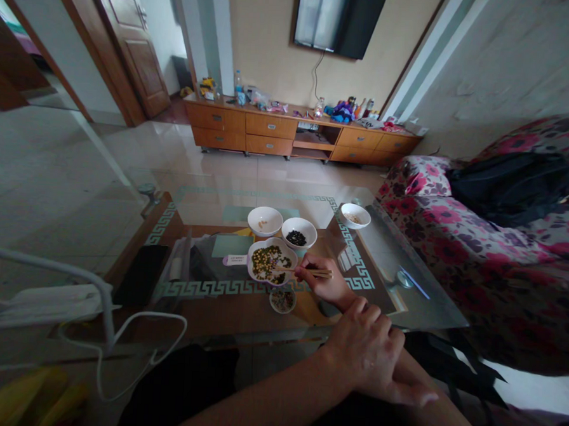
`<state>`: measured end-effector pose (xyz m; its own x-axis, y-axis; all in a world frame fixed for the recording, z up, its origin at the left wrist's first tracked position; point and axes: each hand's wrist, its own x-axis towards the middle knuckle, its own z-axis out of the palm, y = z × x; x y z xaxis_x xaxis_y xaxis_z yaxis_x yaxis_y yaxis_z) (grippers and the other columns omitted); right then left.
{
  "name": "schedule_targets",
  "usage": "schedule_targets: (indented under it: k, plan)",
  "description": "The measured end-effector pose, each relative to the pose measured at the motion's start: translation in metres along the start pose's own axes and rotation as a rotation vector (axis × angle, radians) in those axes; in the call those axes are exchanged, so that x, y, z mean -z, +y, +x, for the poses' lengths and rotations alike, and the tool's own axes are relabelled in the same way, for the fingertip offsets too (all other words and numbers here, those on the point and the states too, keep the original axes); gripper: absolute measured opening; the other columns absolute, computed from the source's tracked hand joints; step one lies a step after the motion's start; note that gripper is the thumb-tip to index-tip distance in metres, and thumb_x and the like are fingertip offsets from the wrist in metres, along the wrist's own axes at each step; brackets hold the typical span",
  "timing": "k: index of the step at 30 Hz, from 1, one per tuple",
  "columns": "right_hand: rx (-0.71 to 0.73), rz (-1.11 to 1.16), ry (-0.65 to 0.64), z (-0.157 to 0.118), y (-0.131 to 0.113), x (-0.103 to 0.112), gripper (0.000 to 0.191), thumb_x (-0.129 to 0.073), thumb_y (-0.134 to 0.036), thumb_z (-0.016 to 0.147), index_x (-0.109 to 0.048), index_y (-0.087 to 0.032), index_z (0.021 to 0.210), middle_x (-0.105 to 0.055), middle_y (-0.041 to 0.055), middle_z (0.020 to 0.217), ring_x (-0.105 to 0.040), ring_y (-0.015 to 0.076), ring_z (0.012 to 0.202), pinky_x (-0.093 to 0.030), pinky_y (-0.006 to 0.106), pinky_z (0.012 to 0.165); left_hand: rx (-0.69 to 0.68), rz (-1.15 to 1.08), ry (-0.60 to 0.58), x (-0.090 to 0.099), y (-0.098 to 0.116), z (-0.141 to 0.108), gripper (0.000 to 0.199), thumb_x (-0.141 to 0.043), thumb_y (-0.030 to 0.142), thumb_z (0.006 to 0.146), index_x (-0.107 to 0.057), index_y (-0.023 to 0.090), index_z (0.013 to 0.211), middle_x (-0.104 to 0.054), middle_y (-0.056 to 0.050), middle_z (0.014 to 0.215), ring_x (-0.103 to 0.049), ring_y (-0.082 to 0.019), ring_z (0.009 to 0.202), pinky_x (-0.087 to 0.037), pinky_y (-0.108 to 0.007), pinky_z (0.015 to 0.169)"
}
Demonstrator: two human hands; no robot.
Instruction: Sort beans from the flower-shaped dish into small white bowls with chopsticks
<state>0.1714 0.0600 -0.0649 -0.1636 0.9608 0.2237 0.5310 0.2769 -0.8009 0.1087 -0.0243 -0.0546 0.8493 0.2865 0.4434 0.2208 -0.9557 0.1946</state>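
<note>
My right hand (322, 278) is closed on a pair of chopsticks (320, 274), whose tips reach into a white scalloped dish (256, 246) with a labelled handle. Mixed yellow, green and dark beans (265, 263) lie in that dish. My left hand (368, 348) wraps over my right forearm near the wrist. Behind the dish stand a white bowl (260, 214) with a few pale pieces and another white bowl (291, 225) of black beans. A small bowl (282, 310) of mixed bits is on the near side. Farther right sits a white bowl (355, 226) with pale contents.
The glass coffee table (422, 309) has a patterned border. A white cable (164, 318) and a white flat object (46, 303) are at the left. A floral sofa (497, 249) bearing a black bag (510, 183) is on the right. A wooden cabinet (270, 124) stands beyond.
</note>
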Motion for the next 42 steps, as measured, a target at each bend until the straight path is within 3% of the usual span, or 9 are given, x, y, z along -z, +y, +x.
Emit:
schedule_targets:
  k: [8,26,29,33,35,39,42]
  plan:
    - [0.003,-0.001,0.002,0.0,0.0,0.0,0.038,-0.069,-0.051,0.102,-0.069,-0.024,0.076,-0.074,-0.0007,0.066,-0.062,0.0149,0.055,-0.043,0.026,0.054,-0.002,0.0,-0.013,0.002,0.001,0.001,0.088,-0.045,0.103,0.092,-0.07,0.019,0.095,-0.066,-0.006,0.084,-0.064,-0.028,0.088,-0.045,-0.049,0.094]
    - [0.021,0.03,0.007,-0.002,-0.004,0.002,0.037,-0.069,-0.053,0.104,-0.069,-0.025,0.079,-0.079,0.0009,0.073,-0.069,0.0178,0.06,-0.05,0.028,0.057,-0.009,0.001,0.0,-0.002,0.0,0.001,0.088,-0.043,0.103,0.093,-0.07,0.019,0.096,-0.067,-0.007,0.085,-0.063,-0.029,0.088,-0.044,-0.049,0.095]
    - [0.035,0.062,0.137,-0.001,-0.006,0.007,0.038,-0.068,-0.055,0.106,-0.07,-0.026,0.082,-0.081,0.0027,0.077,-0.072,0.0197,0.063,-0.055,0.03,0.06,-0.021,0.003,0.029,-0.004,0.0,0.002,0.091,-0.04,0.104,0.093,-0.071,0.018,0.096,-0.067,-0.007,0.085,-0.063,-0.028,0.086,-0.045,-0.048,0.094]
    - [-0.006,0.028,0.462,0.003,-0.005,0.017,0.037,-0.068,-0.056,0.107,-0.068,-0.026,0.085,-0.082,0.0053,0.083,-0.075,0.0222,0.071,-0.059,0.033,0.067,-0.062,-0.003,0.047,-0.003,0.0,0.006,0.09,-0.04,0.102,0.094,-0.072,0.018,0.096,-0.067,-0.007,0.085,-0.064,-0.028,0.087,-0.044,-0.049,0.095]
    - [-0.048,0.013,0.523,0.004,-0.004,0.021,0.037,-0.07,-0.058,0.105,-0.066,-0.027,0.085,-0.082,0.0049,0.083,-0.076,0.0227,0.073,-0.06,0.034,0.069,-0.074,0.004,0.051,-0.003,0.0,0.007,0.09,-0.041,0.102,0.095,-0.072,0.018,0.097,-0.067,-0.006,0.084,-0.063,-0.028,0.087,-0.044,-0.049,0.096]
    - [-0.056,0.014,0.464,0.001,-0.005,0.022,0.037,-0.07,-0.057,0.105,-0.065,-0.027,0.083,-0.083,0.0045,0.082,-0.076,0.0223,0.069,-0.06,0.034,0.068,-0.087,0.019,0.092,-0.006,0.003,0.005,0.092,-0.039,0.104,0.092,-0.071,0.018,0.092,-0.066,-0.006,0.083,-0.062,-0.027,0.085,-0.044,-0.047,0.093]
    - [-0.026,0.062,0.288,-0.005,-0.009,0.02,0.038,-0.069,-0.057,0.106,-0.066,-0.027,0.083,-0.082,0.0044,0.078,-0.075,0.0226,0.065,-0.059,0.034,0.063,-0.11,0.024,0.126,-0.009,0.006,0.004,0.092,-0.035,0.104,0.095,-0.07,0.019,0.09,-0.065,-0.005,0.082,-0.061,-0.026,0.082,-0.043,-0.047,0.093]
